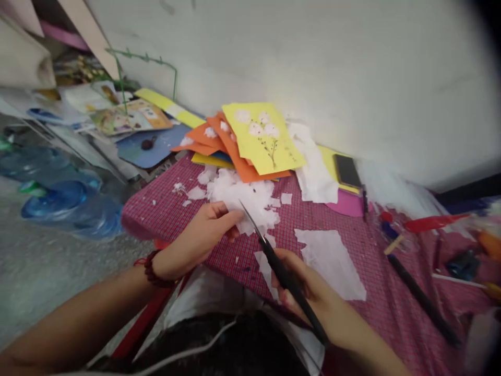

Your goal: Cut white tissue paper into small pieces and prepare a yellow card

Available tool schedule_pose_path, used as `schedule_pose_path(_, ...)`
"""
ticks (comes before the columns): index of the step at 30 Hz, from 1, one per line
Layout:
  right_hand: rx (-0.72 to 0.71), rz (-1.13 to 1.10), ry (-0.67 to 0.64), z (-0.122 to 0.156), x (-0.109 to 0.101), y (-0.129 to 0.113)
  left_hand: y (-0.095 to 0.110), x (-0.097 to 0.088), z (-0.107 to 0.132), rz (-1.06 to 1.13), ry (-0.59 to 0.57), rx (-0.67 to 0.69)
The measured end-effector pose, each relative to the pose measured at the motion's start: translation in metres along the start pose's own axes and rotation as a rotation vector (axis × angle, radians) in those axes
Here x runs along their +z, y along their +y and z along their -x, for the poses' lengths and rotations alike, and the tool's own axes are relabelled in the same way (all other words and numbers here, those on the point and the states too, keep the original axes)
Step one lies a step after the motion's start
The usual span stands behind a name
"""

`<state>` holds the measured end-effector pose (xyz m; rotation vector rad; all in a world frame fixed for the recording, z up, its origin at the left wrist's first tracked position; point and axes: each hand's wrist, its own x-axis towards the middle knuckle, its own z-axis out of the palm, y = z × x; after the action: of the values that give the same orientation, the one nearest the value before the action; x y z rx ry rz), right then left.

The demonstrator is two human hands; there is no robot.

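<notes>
My right hand (301,287) is wrapped round a pair of black-handled scissors (279,269), whose narrow blades point forward and to the left. They look closed or nearly so. The blade tips lie just right of my left hand (213,224). Its thumb and fingers are pinched together at a piece of thin white paper (223,203), which blends into the pile behind. Torn and cut white scraps (254,188) are heaped beyond both hands. To the right of the scissors a larger white sheet (332,261) with ragged edges lies flat on the checked tablecloth (376,292).
A yellow card (270,138) with white blossoms tops several orange cards (230,149) at the back. Behind the right hand's side are a white tissue (315,167) and a phone (347,171). Large blue water bottles (74,206) stand on the floor, left. A black stick-like object (420,297) lies right.
</notes>
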<state>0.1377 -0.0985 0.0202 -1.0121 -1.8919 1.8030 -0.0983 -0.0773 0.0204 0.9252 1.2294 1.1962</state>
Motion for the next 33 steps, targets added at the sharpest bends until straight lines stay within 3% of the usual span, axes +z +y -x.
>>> schedule_pose_path(7, 0.036, 0.055, 0.119, -0.018, -0.015, -0.009, 0.009, 0.016, -0.033, -0.023, -0.061, 0.043)
schedule_pose_path(14, 0.052, 0.084, 0.144, -0.028, -0.025, -0.007, 0.01, 0.017, -0.056, -0.121, -0.08, 0.068)
schedule_pose_path(21, 0.043, -0.131, 0.14, -0.037, -0.029, 0.004, 0.006, 0.02, -0.074, -0.21, -0.092, 0.07)
schedule_pose_path(27, 0.048, -0.232, 0.158, -0.041, -0.031, 0.012, -0.002, 0.018, -0.081, -0.184, -0.097, 0.066)
schedule_pose_path(33, 0.042, -0.279, 0.17, -0.043, -0.033, 0.02, 0.003, 0.015, -0.089, 0.06, -0.065, 0.105)
